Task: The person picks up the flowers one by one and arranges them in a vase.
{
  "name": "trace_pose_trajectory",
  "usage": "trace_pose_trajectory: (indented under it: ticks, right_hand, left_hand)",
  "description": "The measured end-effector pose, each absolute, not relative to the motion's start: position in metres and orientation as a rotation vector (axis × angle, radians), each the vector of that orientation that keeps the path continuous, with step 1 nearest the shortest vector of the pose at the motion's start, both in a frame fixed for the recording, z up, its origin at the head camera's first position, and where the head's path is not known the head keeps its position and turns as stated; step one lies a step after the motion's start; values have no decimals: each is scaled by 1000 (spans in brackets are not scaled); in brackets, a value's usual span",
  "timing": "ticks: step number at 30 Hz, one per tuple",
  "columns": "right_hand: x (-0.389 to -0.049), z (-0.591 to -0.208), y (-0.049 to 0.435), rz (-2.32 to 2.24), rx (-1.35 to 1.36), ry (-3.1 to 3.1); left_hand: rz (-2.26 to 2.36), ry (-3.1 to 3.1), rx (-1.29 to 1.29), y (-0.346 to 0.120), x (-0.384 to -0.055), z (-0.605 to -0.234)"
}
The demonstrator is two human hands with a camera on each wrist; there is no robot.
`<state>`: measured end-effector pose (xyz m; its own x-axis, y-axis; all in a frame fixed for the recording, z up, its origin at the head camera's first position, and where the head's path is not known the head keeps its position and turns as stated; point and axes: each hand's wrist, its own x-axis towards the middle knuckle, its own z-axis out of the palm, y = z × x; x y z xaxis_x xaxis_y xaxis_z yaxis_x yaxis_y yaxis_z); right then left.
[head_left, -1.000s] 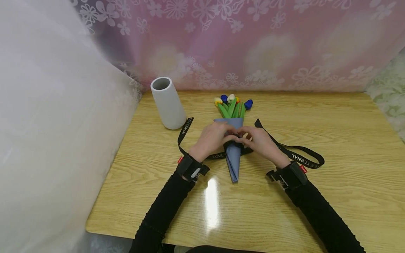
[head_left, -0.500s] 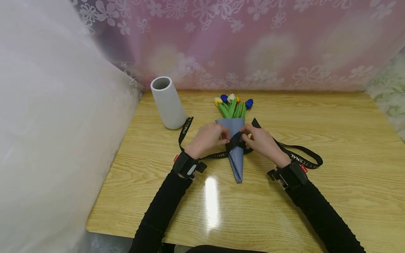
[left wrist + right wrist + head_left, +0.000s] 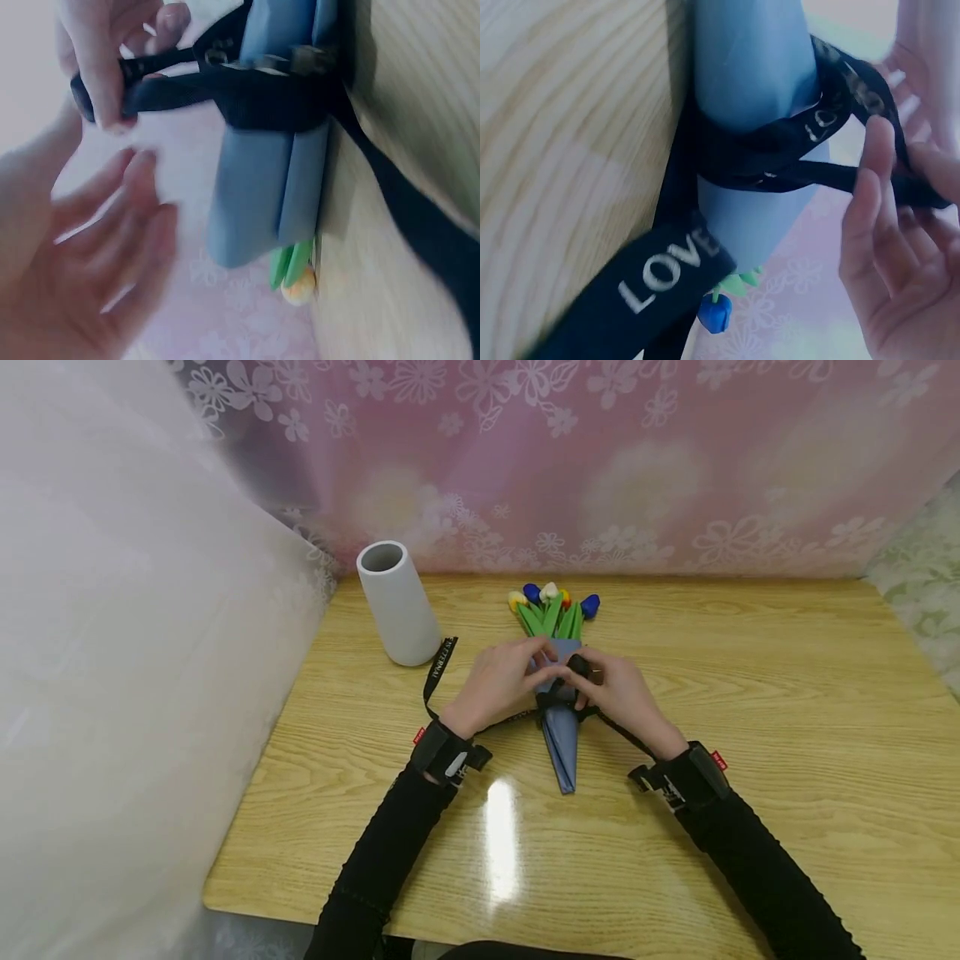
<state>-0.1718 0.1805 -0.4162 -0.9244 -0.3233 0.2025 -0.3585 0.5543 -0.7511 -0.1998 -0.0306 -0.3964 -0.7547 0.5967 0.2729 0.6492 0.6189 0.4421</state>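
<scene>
A small bouquet of artificial tulips (image 3: 551, 612) lies on the table in blue-grey wrapping (image 3: 559, 750), blossoms pointing away from me. Black ribbon (image 3: 664, 274) with white "LOVE" lettering circles the wrapping and stands up in a loop above it. My right hand (image 3: 624, 693) pinches this loop between thumb and fingers, as the right wrist view also shows. My left hand (image 3: 497, 683) hovers on the left side of the bouquet; in the left wrist view its blurred fingers (image 3: 139, 176) are apart and hold nothing. The hands partly cover the wrapping's upper part.
A white vase (image 3: 400, 610) stands upright at the back left, with one ribbon tail ending beside its base. The wooden table (image 3: 795, 827) meets a pink flowered curtain (image 3: 525, 468) behind and a white sheet (image 3: 112, 652) on the left.
The left hand drew back from the ribbon and then moved in again. The right hand has lifted a ribbon loop, and the coiled tail on the right no longer lies in sight there.
</scene>
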Motion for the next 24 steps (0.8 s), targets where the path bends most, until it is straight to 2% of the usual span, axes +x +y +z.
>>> trace_pose_trajectory:
  ticks: [6, 11, 16, 20, 24]
  right_hand:
    - [-174, -414, 184, 1552, 463, -2635]
    - [-174, -413, 183, 1466, 479, -2825]
    - [-173, -414, 181, 1371, 469, -2903]
    - [-172, -410, 184, 1493, 402, -2689]
    - [-172, -402, 187, 1678, 408, -2437]
  left_hand:
    - [-679, -2922, -1085, -36, -201, -397]
    - [-786, -2737, -992, -31, -200, -392]
    - [-963, -2510, -1078, -25, -199, -388]
    - [-932, -2549, -1065, -27, -200, -390]
    - [-691, -2777, -1043, -32, -202, -394]
